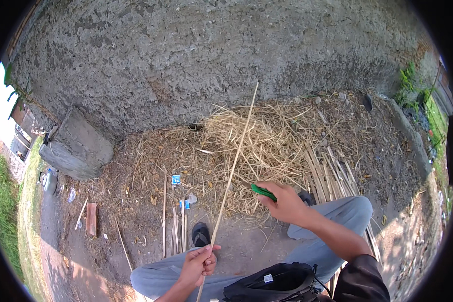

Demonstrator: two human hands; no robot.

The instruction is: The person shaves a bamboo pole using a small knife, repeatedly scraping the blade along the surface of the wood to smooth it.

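My left hand [199, 266] is closed round the lower part of a long, thin bamboo strip [238, 156]. The strip slants up and away from me across the middle of the view, its far tip against the backdrop of the wall. In my right hand [286, 203] is a green-handled tool [263, 192]; its working end cannot be made out. That hand is to the right of the strip and apart from it. A heap of pale shavings [256, 143] lies on the ground beyond both hands.
Split strips [328, 171] lie to the right of the heap, and several more [176, 231] by my left foot. A rough wall [211, 55] rises behind. At left are a concrete block [80, 146] and a brick [91, 219]. A black bag [272, 284] rests at my lap.
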